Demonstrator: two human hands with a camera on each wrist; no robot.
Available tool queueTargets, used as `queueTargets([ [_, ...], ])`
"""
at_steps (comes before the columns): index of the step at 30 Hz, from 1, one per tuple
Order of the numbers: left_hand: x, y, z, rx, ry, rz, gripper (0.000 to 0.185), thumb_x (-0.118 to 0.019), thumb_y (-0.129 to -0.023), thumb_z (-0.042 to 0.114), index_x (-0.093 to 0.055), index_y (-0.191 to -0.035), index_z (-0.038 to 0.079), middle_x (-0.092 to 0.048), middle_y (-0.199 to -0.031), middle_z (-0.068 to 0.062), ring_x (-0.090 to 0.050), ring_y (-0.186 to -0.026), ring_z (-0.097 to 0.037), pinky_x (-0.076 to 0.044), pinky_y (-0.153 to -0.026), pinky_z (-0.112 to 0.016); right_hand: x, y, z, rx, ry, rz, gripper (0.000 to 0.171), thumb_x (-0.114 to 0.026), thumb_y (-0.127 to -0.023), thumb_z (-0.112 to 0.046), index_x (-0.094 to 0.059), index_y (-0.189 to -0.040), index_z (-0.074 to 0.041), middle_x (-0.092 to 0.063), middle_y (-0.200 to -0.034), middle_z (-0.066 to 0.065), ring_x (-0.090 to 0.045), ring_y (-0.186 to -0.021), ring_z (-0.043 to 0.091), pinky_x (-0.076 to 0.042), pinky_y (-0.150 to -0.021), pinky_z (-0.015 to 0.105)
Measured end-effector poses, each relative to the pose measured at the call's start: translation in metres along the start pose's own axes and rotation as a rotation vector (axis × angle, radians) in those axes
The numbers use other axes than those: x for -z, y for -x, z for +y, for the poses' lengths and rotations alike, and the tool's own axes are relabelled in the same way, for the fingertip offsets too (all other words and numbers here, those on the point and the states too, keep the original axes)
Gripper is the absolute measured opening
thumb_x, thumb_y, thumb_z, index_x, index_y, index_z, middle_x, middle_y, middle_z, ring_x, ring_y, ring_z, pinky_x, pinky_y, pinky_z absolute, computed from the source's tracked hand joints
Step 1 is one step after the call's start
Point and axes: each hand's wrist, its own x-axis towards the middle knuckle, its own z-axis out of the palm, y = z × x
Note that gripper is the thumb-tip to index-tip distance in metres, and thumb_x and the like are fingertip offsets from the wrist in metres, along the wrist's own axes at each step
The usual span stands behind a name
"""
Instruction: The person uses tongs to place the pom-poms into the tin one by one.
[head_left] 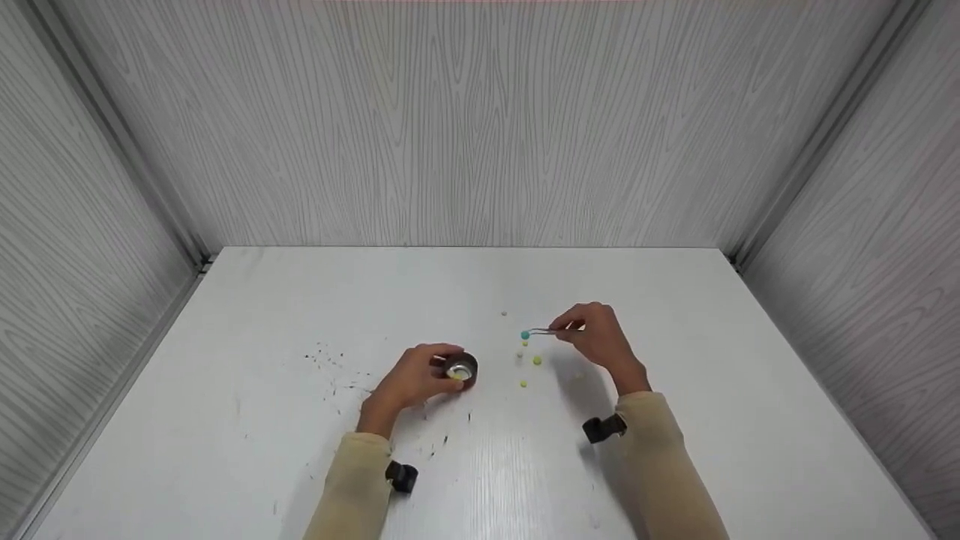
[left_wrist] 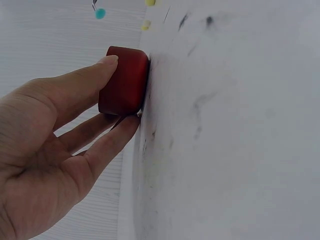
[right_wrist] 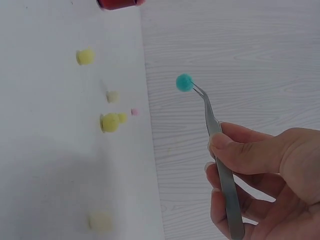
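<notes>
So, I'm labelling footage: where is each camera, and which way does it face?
Head: on the head, facing forward and down at the table; left hand, right hand and sleeves show.
Left wrist: on that wrist, facing the red container; only the left hand shows.
Right wrist: on that wrist, facing tweezers and blue ball; the right hand shows.
Shared by head and right wrist: tweezers, blue ball.

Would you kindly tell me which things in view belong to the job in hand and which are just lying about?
In the job, it seems:
tweezers in the right hand
teal ball at their tips
red container in the left hand
probably the loose yellow balls

Incidental, apparently:
dark marks on the table
black devices at the wrists
</notes>
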Motion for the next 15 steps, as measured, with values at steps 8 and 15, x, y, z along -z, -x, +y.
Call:
queueTargets([
  [8,0.0000,-0.0005,-0.0004,-0.012,-0.003,-0.009,0.055,-0.081,-0.088,0.010,-0.063,-0.140,0.008,-0.064,-0.139,-0.019,-0.064,-0.127,-0.040,-0.053,-0.107,-0.052,-0.0040,0.0004,-0.0039,0.028,0.000,-0.005,0.017,-0.077,-0.085,0.006,-0.084,-0.092,-0.007,-0.078,-0.093,0.012,-0.071,-0.083,0.027,-0.054,-0.071,0.034],
  [15,-0.0009,0.0002,0.0017,-0.010,-0.021,-0.001,0.055,-0.082,-0.088,0.009,-0.063,-0.139,0.009,-0.064,-0.139,-0.018,-0.064,-0.127,-0.039,-0.053,-0.107,-0.051,-0.0070,0.0011,-0.0097,0.033,-0.015,-0.013,0.017,-0.077,-0.085,0.007,-0.084,-0.092,-0.006,-0.078,-0.093,0.012,-0.072,-0.083,0.027,-0.056,-0.072,0.035],
])
